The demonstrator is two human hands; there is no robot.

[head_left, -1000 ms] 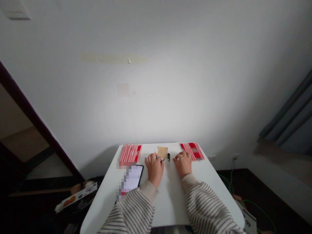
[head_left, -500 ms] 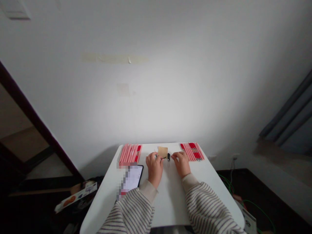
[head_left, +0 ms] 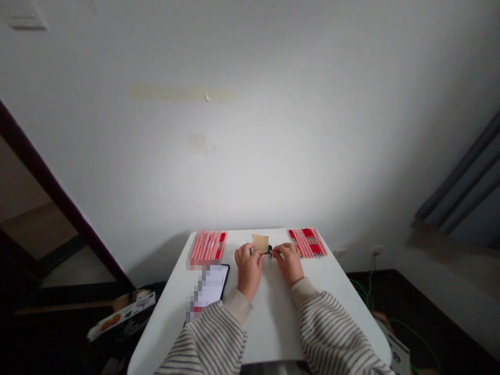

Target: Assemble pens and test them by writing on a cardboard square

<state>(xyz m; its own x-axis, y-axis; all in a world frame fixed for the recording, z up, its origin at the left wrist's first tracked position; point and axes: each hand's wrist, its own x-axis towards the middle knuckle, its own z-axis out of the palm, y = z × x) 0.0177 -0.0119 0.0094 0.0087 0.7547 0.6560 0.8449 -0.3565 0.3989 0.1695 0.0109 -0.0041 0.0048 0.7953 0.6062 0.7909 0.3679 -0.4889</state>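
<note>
My left hand (head_left: 249, 266) is over the far part of the white table, its thumb and fingers pinched on a thin dark item that is too small to name. My right hand (head_left: 289, 264) lies just to the right, fingertips pressed together at a small black piece (head_left: 270, 250). Only a narrow gap separates the fingertips of both hands, and the black piece is between them. Just beyond my left fingers lies a tan paper square (head_left: 261, 242). What exactly each pinch encloses is hidden by the fingers.
Pink and red pen-like sticks (head_left: 203, 246) lie in a row at the table's far left, with a similar row (head_left: 308, 242) at far right. A phone (head_left: 212, 285), partly pixelated, rests left of my left arm. The white table (head_left: 273, 328) stands against a wall.
My right hand has shifted slightly left, bringing its fingertips up to the black piece and closer to my left hand. The left hand has barely moved.
</note>
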